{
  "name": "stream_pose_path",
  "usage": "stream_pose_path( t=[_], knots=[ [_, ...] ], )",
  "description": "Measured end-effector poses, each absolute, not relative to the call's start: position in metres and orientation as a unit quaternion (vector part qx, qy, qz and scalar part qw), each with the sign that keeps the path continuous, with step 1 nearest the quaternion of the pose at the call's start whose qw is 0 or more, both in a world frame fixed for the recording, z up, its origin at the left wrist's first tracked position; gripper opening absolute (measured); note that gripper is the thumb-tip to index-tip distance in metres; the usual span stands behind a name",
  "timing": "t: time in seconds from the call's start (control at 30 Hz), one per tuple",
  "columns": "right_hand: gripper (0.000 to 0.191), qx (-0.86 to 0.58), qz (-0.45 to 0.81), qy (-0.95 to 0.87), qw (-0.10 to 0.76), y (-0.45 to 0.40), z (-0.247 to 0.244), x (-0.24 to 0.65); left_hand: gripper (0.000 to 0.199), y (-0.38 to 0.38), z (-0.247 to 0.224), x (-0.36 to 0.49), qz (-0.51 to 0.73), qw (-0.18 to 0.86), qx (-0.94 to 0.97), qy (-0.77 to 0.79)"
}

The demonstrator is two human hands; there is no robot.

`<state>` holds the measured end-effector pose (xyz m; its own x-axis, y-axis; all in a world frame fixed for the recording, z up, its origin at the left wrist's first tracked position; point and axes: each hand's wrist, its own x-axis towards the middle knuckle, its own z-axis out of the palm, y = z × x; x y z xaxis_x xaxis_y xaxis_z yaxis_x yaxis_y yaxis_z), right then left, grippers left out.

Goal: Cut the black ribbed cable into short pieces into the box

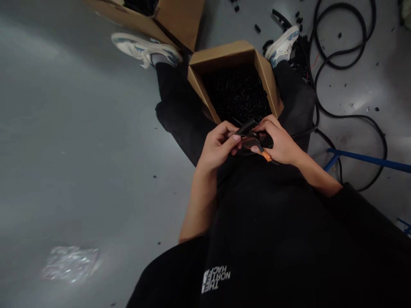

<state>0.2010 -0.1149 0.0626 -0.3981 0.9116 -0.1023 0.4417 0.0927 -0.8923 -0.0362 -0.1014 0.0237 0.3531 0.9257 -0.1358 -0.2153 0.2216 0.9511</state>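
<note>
My left hand (218, 146) is closed around a short black corrugated plastic tube (246, 126), which sticks out toward the box. My right hand (276, 141) grips a small cutting tool (255, 140) with metal blades and an orange handle end (266, 156). The tool meets the tube between my hands, and my fingers partly hide the blades. Just beyond my hands, an open cardboard box (221, 57) sits between my legs, filled with many short black tube pieces (236, 94).
A second cardboard box (180, 19) stands beyond my left shoe (146, 49). Black cable (340, 55) lies coiled on the grey floor at right, among scattered black bits. A blue metal bar (366, 159) crosses the right side. A clear plastic bag (70, 264) lies at lower left.
</note>
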Motion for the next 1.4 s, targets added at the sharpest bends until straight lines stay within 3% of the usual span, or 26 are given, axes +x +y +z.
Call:
stream_pose_path(
  t=[0.17,0.47,0.7,1.03,1.2,1.4],
  knots=[
    [0.051,-0.497,0.464,-0.689,0.25,-0.115,0.061,0.203,0.045,-0.105,0.02,-0.031,0.48,0.656,0.415,0.409],
    [0.038,-0.515,0.423,-0.705,0.244,-0.117,0.062,0.201,0.05,-0.104,0.032,-0.031,0.411,0.65,0.476,0.427],
    [0.036,-0.517,0.387,-0.736,0.203,-0.12,0.062,0.203,0.049,-0.102,0.035,-0.024,0.434,0.633,0.466,0.44],
    [0.036,-0.433,0.406,-0.789,0.158,-0.104,0.079,0.21,0.052,-0.1,0.031,-0.037,0.354,0.748,0.468,0.309],
    [0.031,-0.449,0.377,-0.799,0.134,-0.109,0.079,0.213,0.053,-0.098,0.025,-0.043,0.384,0.74,0.431,0.344],
    [0.042,-0.488,0.396,-0.768,0.122,-0.108,0.072,0.203,0.051,-0.102,0.022,-0.03,0.408,0.67,0.47,0.405]
  ],
)
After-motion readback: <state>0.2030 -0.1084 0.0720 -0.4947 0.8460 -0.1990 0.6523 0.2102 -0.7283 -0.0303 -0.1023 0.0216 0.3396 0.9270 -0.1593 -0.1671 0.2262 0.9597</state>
